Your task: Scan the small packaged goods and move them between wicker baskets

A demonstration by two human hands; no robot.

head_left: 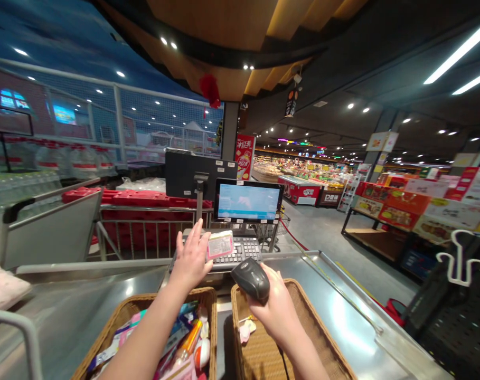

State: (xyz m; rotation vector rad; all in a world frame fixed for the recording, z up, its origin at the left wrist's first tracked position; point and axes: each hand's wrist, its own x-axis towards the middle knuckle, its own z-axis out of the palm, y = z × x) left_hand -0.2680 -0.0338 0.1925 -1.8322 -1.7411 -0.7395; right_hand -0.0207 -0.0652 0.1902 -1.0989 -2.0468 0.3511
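Note:
My left hand [190, 256] is raised in front of the keyboard, fingers pointing up. Between its thumb and fingers is the edge of a small flat pink-edged package [220, 245], whose pale printed side faces me. My right hand [277, 301] is wrapped round a black handheld barcode scanner [252, 279], its head tilted toward the package. A dark cord hangs below it. Under my left forearm, a wicker basket [213, 316] holds many small packaged goods. The right wicker basket [314, 322], beneath my right hand, has a small pink and white item [246, 331] inside.
A keyboard [245, 249] and a lit monitor [248, 201] stand ahead, beside a second screen [184, 177] seen from behind. The metal counter [342, 306] extends on both sides. A white hook [459, 258] is at right, a grey rail [26, 332] at lower left.

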